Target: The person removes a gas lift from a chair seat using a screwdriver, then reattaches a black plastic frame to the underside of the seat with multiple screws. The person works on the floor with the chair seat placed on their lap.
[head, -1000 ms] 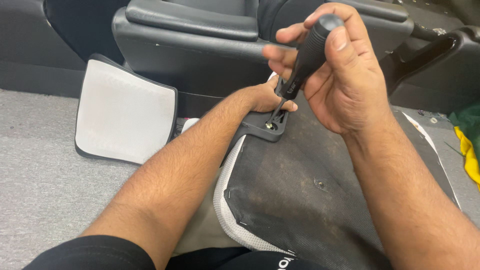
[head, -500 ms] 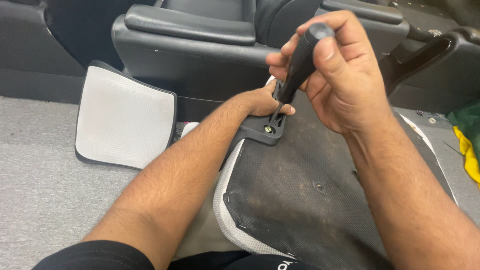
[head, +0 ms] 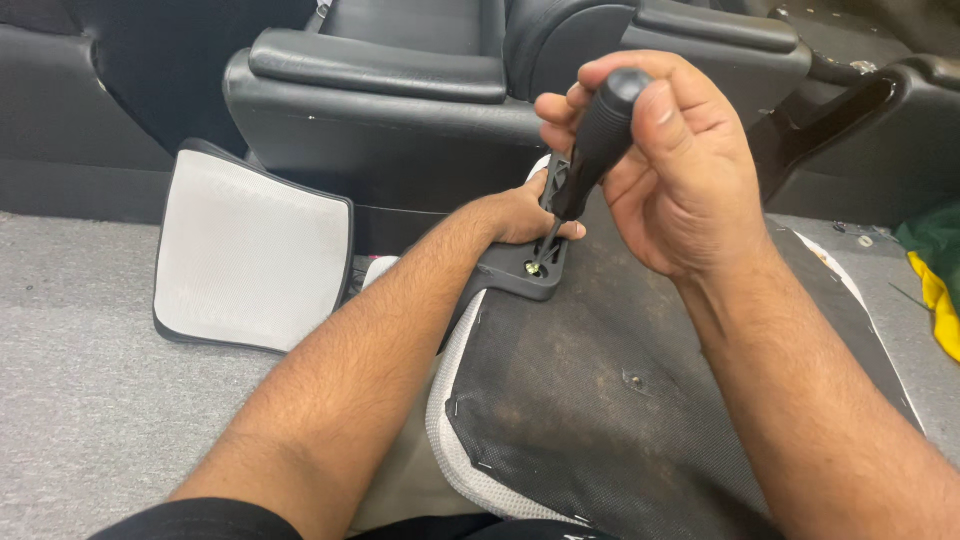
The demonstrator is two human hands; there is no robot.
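My right hand [head: 672, 170] grips the black handle of a screwdriver [head: 590, 145], held nearly upright with its tip on a brass-coloured screw [head: 533, 267]. The screw sits in a black plastic bracket [head: 520, 272] on the underside of an upturned seat cushion [head: 640, 400], which is covered in black fabric with a white mesh edge. My left hand [head: 525, 212] reaches across and holds the upright part of the bracket just behind the screwdriver; its fingers are mostly hidden.
A white padded panel with a black rim [head: 245, 250] leans against black chair parts [head: 400, 110] at the back. Grey carpet [head: 90, 400] covers the floor. Yellow and green cloth [head: 935, 275] lies at the right edge.
My right hand and the screwdriver have shifted slightly, the handle turning in my grip over the screw. My left hand stays on the bracket.
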